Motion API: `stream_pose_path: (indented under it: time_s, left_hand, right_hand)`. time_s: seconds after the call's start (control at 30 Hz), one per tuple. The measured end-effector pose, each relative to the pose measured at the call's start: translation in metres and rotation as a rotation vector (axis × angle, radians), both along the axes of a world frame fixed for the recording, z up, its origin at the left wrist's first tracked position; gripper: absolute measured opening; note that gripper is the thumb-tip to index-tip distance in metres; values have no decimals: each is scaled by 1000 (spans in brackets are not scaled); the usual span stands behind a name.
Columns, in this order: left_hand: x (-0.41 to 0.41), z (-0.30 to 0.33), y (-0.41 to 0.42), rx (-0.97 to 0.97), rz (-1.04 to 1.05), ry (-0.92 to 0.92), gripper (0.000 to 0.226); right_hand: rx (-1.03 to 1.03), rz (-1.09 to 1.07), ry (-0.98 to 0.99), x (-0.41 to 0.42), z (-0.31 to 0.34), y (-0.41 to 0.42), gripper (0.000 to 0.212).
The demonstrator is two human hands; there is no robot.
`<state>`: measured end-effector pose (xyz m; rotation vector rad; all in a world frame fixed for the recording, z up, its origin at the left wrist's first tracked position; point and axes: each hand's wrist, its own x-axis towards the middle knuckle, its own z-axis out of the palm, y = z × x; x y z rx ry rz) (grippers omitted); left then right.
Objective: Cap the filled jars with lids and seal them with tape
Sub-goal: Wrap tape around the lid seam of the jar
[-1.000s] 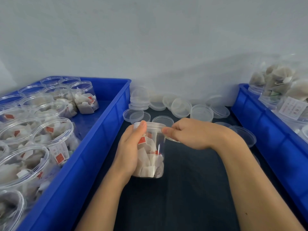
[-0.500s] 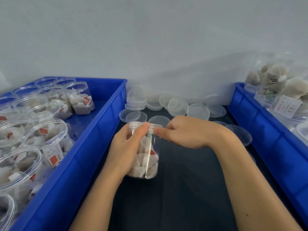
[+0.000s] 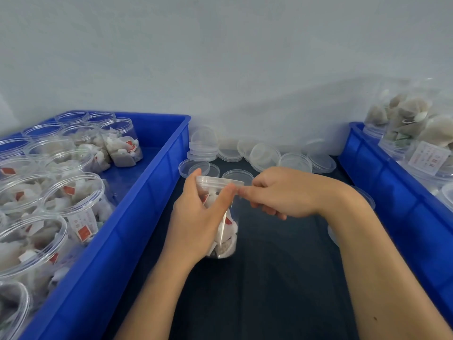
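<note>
A clear plastic jar (image 3: 226, 236) full of white tea bags with red tags stands on the dark mat between my hands. A clear lid (image 3: 215, 180) sits on its top. My left hand (image 3: 198, 217) grips the jar's side, with the thumb pressed against the lid's rim. At that same rim my right hand (image 3: 277, 192) has its fingers curled, and its fingertip meets my left thumb. Whether it pinches tape I cannot tell; no tape shows plainly.
A blue crate (image 3: 137, 217) on the left holds several open filled jars (image 3: 73, 197). Loose clear lids (image 3: 264, 153) lie in stacks along the wall behind the jar. Another blue crate (image 3: 397, 192) on the right holds filled capped jars (image 3: 411, 128).
The jar has turned in my left hand and now leans slightly. My right hand's fingertip has slid along the lid's rim up to my left thumb.
</note>
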<state>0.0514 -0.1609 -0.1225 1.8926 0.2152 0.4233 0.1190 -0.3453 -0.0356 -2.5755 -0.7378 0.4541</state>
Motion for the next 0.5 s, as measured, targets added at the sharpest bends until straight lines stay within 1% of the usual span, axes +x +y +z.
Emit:
stream_pose_path:
  time_s: [0.1, 0.23, 0.27, 0.37, 0.43, 0.47, 0.5]
  left_hand:
    - [0, -1, 0, -25, 1, -13, 108]
    - [0, -1, 3, -152, -16, -27, 100]
    - [0, -1, 4, -177, -21, -26, 96]
    - [-1, -2, 3, -198, -13, -21, 83]
    - [-2, 0, 3, -180, 3, -23, 73]
    - [-2, 1, 2, -169, 12, -26, 73]
    - [-1, 1, 2, -156, 22, -29, 79]
  right_hand:
    - [-32, -7, -43, 0, 1, -3, 60]
    - [-26, -44, -67, 2, -4, 1, 77]
    - [-22, -50, -70, 2, -6, 2, 79]
    - [-5, -44, -66, 3, -9, 4, 74]
    - [3, -46, -66, 3, -10, 6, 75]
    - [2, -49, -78, 3, -10, 6, 74]
    - [0, -51, -93, 3, -10, 7, 72]
